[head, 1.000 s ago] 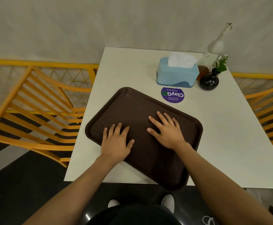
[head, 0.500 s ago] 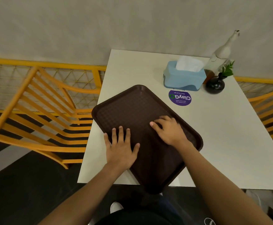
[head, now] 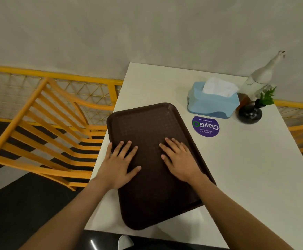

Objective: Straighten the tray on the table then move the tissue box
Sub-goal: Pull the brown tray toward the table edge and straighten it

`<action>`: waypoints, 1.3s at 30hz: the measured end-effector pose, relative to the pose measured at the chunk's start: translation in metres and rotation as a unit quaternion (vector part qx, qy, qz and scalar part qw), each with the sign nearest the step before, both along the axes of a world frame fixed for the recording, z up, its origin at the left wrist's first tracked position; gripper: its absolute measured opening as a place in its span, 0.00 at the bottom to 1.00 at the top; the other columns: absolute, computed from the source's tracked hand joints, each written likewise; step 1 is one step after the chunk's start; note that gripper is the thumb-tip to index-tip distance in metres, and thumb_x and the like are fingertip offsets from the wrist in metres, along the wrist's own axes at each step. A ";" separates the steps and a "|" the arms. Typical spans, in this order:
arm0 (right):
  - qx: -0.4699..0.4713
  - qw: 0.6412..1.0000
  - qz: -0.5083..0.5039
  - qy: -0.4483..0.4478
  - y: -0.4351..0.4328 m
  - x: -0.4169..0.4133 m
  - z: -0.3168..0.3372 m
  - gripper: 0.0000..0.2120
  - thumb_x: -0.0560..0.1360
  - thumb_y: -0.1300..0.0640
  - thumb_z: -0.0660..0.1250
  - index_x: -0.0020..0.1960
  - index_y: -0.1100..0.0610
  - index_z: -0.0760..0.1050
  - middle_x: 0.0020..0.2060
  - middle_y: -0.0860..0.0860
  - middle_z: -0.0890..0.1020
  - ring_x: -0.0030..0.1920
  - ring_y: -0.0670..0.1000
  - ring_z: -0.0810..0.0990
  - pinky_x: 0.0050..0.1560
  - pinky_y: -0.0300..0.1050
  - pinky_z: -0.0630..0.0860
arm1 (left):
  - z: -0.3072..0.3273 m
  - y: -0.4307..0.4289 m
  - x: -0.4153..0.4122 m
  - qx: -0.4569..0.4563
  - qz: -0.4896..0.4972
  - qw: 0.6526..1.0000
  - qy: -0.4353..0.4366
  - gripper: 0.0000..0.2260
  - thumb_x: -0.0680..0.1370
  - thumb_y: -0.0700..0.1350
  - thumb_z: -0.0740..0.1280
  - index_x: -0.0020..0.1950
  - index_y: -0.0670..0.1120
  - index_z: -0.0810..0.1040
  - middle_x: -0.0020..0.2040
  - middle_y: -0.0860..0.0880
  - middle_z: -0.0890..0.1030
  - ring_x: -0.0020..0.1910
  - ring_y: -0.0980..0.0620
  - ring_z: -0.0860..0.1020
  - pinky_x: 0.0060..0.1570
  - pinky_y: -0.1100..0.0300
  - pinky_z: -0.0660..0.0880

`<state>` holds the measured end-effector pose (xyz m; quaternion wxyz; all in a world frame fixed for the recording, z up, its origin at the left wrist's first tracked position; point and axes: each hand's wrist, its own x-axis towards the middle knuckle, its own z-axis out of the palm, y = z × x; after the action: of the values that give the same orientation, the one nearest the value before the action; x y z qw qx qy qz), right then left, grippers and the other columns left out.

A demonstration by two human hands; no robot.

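Observation:
A dark brown tray [head: 147, 123] lies on the white table [head: 246, 168], its long side running away from me and slightly skewed to the left. My left hand [head: 119, 165] rests flat on the tray near its left rim, fingers spread. Flat on the tray's right half lies my right hand [head: 180, 159], fingers apart. Neither hand grips anything. The light blue tissue box [head: 213, 103], with white tissue sticking out of its top, stands at the back of the table, just right of the tray's far corner.
A round purple sticker [head: 205, 126] is on the table before the tissue box. A clear bottle [head: 258, 78] and a small black vase with a green sprig [head: 249, 113] stand at the back right. Yellow chairs [head: 48, 127] flank the table on both sides.
The tray has turned clockwise under both hands, from lying diagonally to nearly lengthwise along the table's left edge. My left hand has shifted toward the tray's left rim.

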<state>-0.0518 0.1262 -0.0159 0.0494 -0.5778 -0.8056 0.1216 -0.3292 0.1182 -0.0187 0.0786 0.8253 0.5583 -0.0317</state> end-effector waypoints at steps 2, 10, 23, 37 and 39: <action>0.005 0.999 -0.033 0.025 -0.004 -0.012 -0.007 0.25 0.85 0.42 0.50 0.81 0.45 0.60 0.82 0.48 0.58 0.82 0.52 0.50 0.79 0.51 0.43 | 0.003 0.007 -0.007 0.001 0.015 1.000 0.006 0.39 0.78 0.74 0.42 0.84 0.57 0.49 0.85 0.47 0.49 0.84 0.45 0.42 0.80 0.44 0.35; 0.115 0.987 -0.096 0.063 0.006 0.015 0.012 0.21 0.82 0.48 0.64 0.72 0.55 0.74 0.76 0.56 0.69 0.77 0.59 0.66 0.76 0.63 0.62 | -0.004 -0.021 0.007 0.032 0.287 0.948 -0.132 0.38 0.81 0.67 0.54 0.84 0.46 0.52 0.84 0.42 0.52 0.83 0.42 0.49 0.81 0.43 0.48; -0.017 0.963 -0.267 0.021 -0.020 0.007 -0.008 0.35 0.84 0.38 0.48 0.84 0.55 0.45 0.83 0.54 0.52 0.82 0.59 0.46 0.79 0.64 0.43 | -0.010 0.014 -0.032 0.025 0.210 0.969 -0.129 0.42 0.81 0.68 0.55 0.84 0.44 0.45 0.85 0.45 0.52 0.84 0.47 0.48 0.80 0.49 0.44; -0.025 0.952 -0.304 0.004 -0.050 -0.016 -0.014 0.39 0.81 0.32 0.47 0.83 0.51 0.40 0.83 0.52 0.47 0.82 0.58 0.42 0.77 0.66 0.41 | -0.020 0.002 -0.061 -0.007 0.170 0.969 -0.180 0.37 0.83 0.64 0.53 0.84 0.49 0.41 0.85 0.48 0.46 0.84 0.47 0.45 0.80 0.47 0.46; -0.024 0.952 -0.305 0.001 -0.051 -0.016 -0.015 0.39 0.81 0.32 0.47 0.83 0.51 0.40 0.83 0.52 0.47 0.82 0.58 0.43 0.77 0.66 0.41 | -0.019 0.003 -0.063 -0.005 0.163 0.970 -0.180 0.37 0.83 0.63 0.54 0.84 0.48 0.41 0.85 0.48 0.46 0.84 0.46 0.46 0.80 0.46 0.48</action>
<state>-0.0680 0.0751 -0.0311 0.0714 -0.7970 -0.5876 0.1204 -0.3918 0.1214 -0.0378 0.1861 0.7148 0.6619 0.1279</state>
